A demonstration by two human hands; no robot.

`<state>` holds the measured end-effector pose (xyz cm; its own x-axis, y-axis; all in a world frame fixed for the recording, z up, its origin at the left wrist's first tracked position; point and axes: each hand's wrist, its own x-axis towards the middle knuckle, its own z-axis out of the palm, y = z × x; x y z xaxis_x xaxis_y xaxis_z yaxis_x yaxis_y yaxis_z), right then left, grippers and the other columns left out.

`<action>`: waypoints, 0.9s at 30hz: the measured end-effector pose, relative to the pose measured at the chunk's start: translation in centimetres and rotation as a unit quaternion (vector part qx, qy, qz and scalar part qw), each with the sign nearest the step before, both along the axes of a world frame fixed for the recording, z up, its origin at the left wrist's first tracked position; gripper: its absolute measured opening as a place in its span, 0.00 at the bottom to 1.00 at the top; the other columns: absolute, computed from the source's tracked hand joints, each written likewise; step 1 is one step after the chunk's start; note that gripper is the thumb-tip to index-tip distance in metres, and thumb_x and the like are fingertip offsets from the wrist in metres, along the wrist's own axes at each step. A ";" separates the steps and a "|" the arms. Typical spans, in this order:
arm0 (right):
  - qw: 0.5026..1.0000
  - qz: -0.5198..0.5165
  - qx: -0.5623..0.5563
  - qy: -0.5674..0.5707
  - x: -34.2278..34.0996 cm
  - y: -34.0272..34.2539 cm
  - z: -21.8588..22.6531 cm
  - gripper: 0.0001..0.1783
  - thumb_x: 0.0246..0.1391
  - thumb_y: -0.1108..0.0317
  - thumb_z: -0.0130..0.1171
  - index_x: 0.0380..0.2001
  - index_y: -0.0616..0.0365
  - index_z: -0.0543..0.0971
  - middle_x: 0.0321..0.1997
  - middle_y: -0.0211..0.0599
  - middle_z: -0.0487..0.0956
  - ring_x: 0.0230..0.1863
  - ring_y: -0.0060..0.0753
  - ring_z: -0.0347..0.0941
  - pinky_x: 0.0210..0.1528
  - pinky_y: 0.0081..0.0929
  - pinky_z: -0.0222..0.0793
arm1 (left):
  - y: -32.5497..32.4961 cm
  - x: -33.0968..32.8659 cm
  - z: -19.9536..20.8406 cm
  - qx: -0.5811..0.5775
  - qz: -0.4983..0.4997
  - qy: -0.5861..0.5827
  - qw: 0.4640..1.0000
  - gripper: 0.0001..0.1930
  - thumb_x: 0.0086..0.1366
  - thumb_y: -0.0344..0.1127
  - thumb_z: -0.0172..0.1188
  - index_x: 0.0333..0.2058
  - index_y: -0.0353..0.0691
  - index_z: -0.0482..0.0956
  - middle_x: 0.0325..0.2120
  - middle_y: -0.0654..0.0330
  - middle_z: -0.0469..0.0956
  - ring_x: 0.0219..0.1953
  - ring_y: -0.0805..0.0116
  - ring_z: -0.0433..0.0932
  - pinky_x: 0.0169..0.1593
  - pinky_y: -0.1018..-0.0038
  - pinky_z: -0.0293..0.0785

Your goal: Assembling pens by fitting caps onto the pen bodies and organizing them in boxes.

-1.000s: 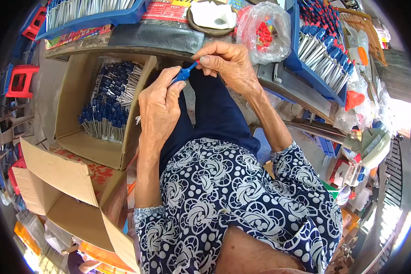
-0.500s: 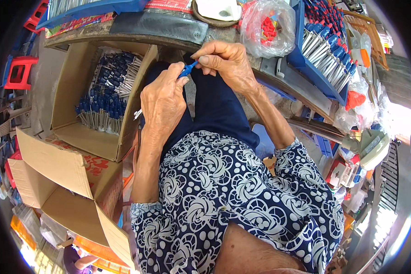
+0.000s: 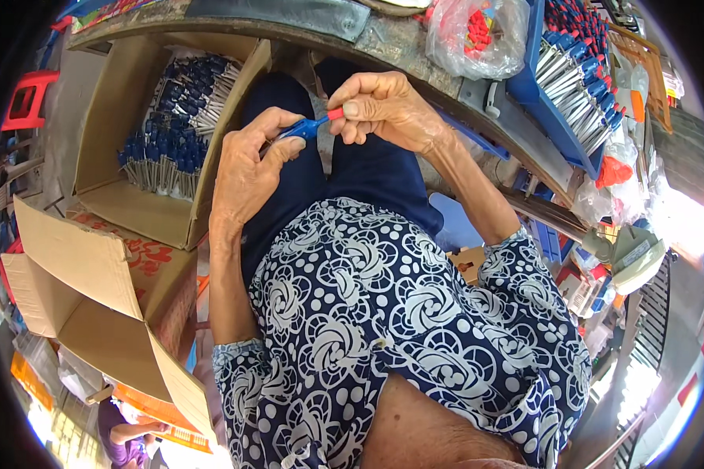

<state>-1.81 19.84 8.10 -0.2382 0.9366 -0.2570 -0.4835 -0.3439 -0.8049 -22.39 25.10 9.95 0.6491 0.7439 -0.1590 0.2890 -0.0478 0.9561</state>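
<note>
My left hand (image 3: 254,152) is closed round a blue plastic handle (image 3: 305,127), whose narrow neck points up and to the right. A small red cap (image 3: 335,114) sits at the end of that neck. My right hand (image 3: 387,113) pinches the cap between thumb and forefinger. Both hands are above my lap, near the bench edge. Whatever extends from the handle's other end is hidden by my left palm. To the left, a cardboard box (image 3: 102,156) holds many similar blue-handled tools (image 3: 160,160) with thin metal shafts.
On the bench (image 3: 403,43) lies a clear plastic bag (image 3: 499,59) with small red pieces. A blue tray (image 3: 532,70) at right holds many metal-shafted, blue-handled tools with red ends. An open carton (image 3: 109,356) stands lower left. A person in purple (image 3: 129,438) is beyond it.
A red cap now shows on the blue neck between my right fingers. My left hand has shifted slightly left with the handle. The whole view has moved a little.
</note>
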 end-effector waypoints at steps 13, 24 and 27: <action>1.000 0.013 -0.020 -0.009 -0.2 -0.5 -1.5 0.07 0.48 0.75 0.56 0.30 0.70 0.75 0.26 0.49 0.77 0.25 0.33 0.77 0.28 0.24 0.76 | -0.3 0.0 -1.1 0.052 -0.026 0.013 0.998 0.06 0.50 0.22 0.54 0.29 0.33 0.72 0.14 0.57 0.67 0.15 0.72 0.63 0.22 0.76 0.59; 0.999 0.031 -0.020 -0.029 -0.7 -1.0 -2.1 0.07 0.49 0.73 0.55 0.30 0.66 0.74 0.26 0.45 0.78 0.23 0.27 0.75 0.25 0.19 0.72 | -0.8 0.1 -1.7 0.050 -0.038 0.011 0.998 0.06 0.50 0.24 0.54 0.30 0.33 0.71 0.14 0.53 0.68 0.15 0.67 0.65 0.22 0.74 0.60; 1.000 0.017 -0.017 -0.016 -0.8 -1.1 -2.2 0.07 0.48 0.75 0.55 0.29 0.70 0.75 0.25 0.49 0.77 0.25 0.33 0.77 0.26 0.22 0.76 | -0.9 0.1 -2.0 0.047 -0.037 0.015 0.998 0.06 0.51 0.25 0.55 0.30 0.33 0.71 0.14 0.52 0.68 0.15 0.66 0.66 0.22 0.74 0.60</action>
